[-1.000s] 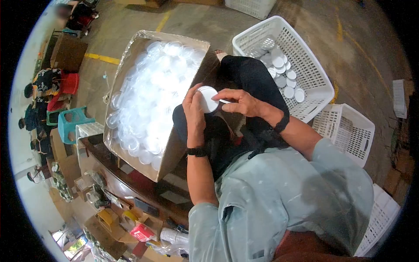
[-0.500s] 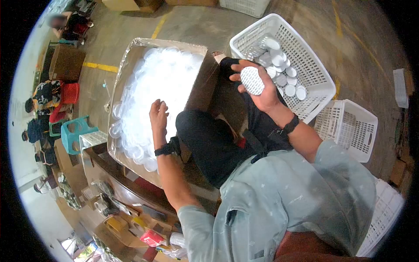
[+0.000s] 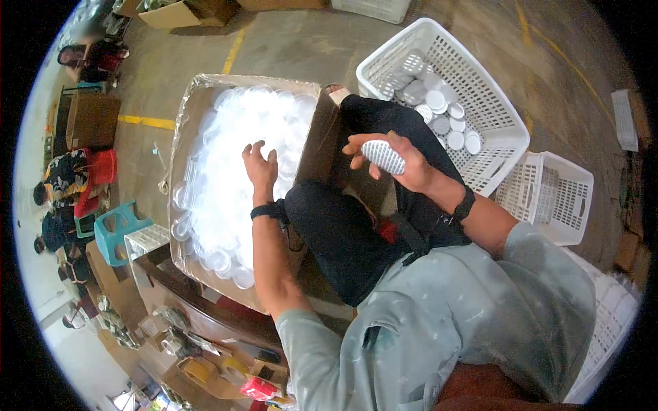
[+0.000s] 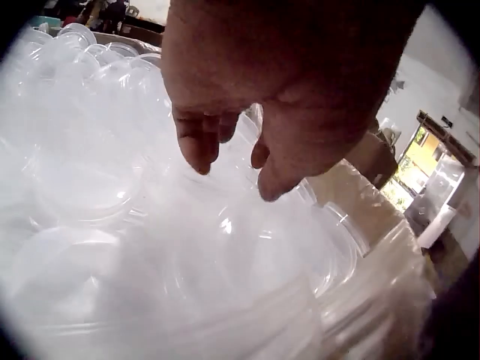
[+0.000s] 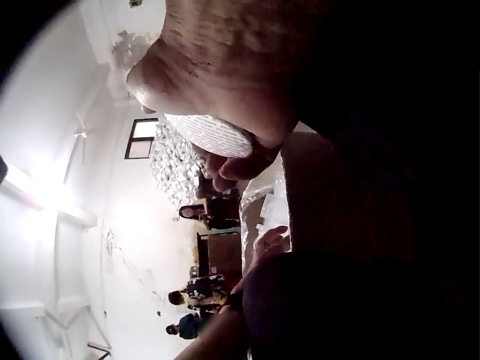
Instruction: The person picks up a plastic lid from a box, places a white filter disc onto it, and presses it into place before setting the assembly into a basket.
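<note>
My right hand [image 3: 417, 170] holds a round white disc [image 3: 384, 157] with rows of small grey print on its face, gripped between thumb and fingers. In the right wrist view the same disc [image 5: 212, 133] shows at the edge of the palm. Over the cardboard box [image 3: 310, 127] hangs my left hand [image 3: 260, 168], fingers spread, loosely bent and holding nothing. Beneath it lies a heap of clear round plastic lids [image 3: 218, 262], washed out by glare. The left wrist view has the fingertips close above these lids [image 4: 82, 187].
A white slatted basket [image 3: 504, 103] beyond my right knee contains several white discs [image 3: 435, 101]. Another white basket [image 3: 579, 205] stands to its right. Left of the box are a teal stool [image 3: 113, 236] and a cluttered table [image 3: 199, 318]. People sit at the far left.
My hands, together at a white disc a second ago, have parted. The left moved over the lids and its fingers have spread; the right keeps the printed disc, now tilted and lower than half a second ago.
</note>
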Demonstrator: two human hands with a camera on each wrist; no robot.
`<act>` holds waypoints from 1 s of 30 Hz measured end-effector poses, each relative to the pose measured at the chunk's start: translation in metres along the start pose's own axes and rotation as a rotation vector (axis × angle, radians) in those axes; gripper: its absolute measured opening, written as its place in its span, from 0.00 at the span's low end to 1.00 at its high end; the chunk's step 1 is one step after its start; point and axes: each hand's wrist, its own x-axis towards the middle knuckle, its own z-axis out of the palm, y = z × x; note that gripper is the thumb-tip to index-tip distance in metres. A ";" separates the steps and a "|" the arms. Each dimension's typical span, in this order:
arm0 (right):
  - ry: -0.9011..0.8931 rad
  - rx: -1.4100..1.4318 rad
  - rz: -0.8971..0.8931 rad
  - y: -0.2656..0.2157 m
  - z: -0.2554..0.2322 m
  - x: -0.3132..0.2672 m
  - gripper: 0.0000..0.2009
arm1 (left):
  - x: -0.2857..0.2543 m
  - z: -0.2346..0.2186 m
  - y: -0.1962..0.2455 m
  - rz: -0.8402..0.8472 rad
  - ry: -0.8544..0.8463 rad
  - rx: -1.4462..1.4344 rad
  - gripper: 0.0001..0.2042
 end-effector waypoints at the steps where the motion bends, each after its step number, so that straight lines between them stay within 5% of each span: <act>1: -0.024 -0.070 -0.027 0.003 -0.001 0.000 0.35 | 0.007 0.003 -0.004 -0.164 -0.065 -0.202 0.25; 2: -0.049 -0.139 -0.055 0.005 -0.002 0.001 0.35 | 0.011 0.006 -0.008 -0.328 -0.130 -0.403 0.24; 6: -0.089 -0.151 -0.063 0.005 -0.002 0.001 0.34 | 0.014 0.010 -0.016 -0.246 -0.010 -0.214 0.25; 9: -0.091 -0.262 -0.037 0.002 0.005 -0.001 0.32 | 0.022 0.005 -0.010 -0.361 0.026 -0.226 0.30; 16: -0.101 -0.316 -0.019 -0.002 0.007 -0.002 0.29 | 0.032 -0.006 0.031 -0.273 0.013 0.039 0.31; 19: -0.129 -0.343 0.018 -0.006 0.007 -0.001 0.33 | 0.035 -0.003 0.041 0.006 0.011 0.193 0.34; 22: -0.128 -0.293 -0.001 -0.002 0.005 0.001 0.29 | 0.049 -0.005 0.046 -0.122 -0.158 0.114 0.34; 30: -0.106 -0.262 0.005 0.000 -0.001 0.002 0.32 | 0.044 -0.022 0.047 -0.044 -0.072 0.134 0.31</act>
